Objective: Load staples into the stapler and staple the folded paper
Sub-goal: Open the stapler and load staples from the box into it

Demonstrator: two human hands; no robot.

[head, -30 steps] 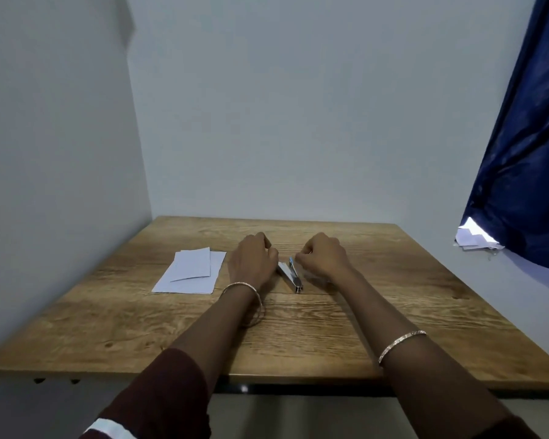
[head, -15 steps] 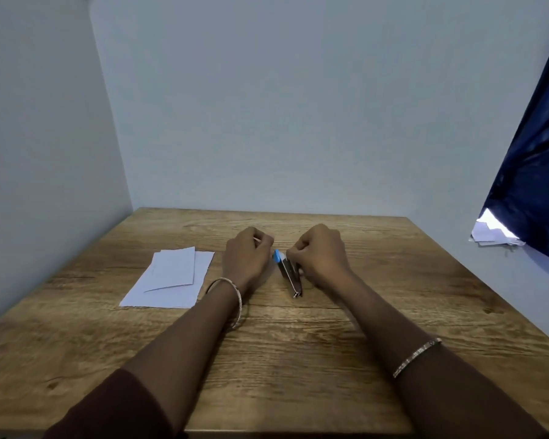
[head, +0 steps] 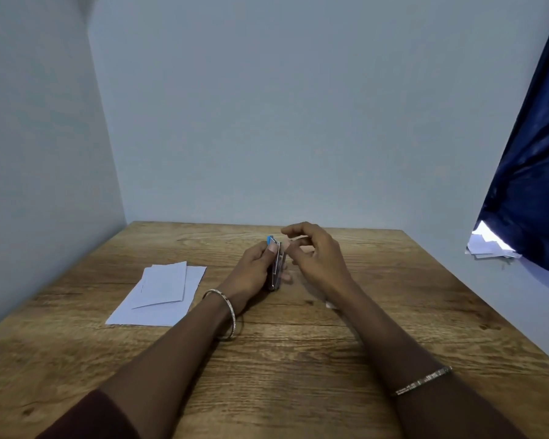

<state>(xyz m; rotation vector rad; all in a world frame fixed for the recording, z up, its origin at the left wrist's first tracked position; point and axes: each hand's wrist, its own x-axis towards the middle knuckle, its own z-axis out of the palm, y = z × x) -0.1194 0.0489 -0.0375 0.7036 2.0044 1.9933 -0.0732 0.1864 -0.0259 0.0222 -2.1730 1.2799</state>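
Head view: the left hand (head: 252, 274) grips the stapler (head: 275, 269) near the middle of the tabletop (head: 298, 359), toward the far edge. Its fingers curl round the body and the thumb lies on the near side, with the blue end pointing at the far edge. The right hand (head: 319, 259) hovers just beside it, fingers loosely curved and spread. I cannot tell whether it pinches staples. The folded paper (head: 164, 288) lies flat toward the left edge, well apart from both hands.

The stapler looks small, stiff and light, with smooth metal that may slip. It is best held by its long sides, leaving the top free to open. The paper is thin and limp, so take it at an edge.
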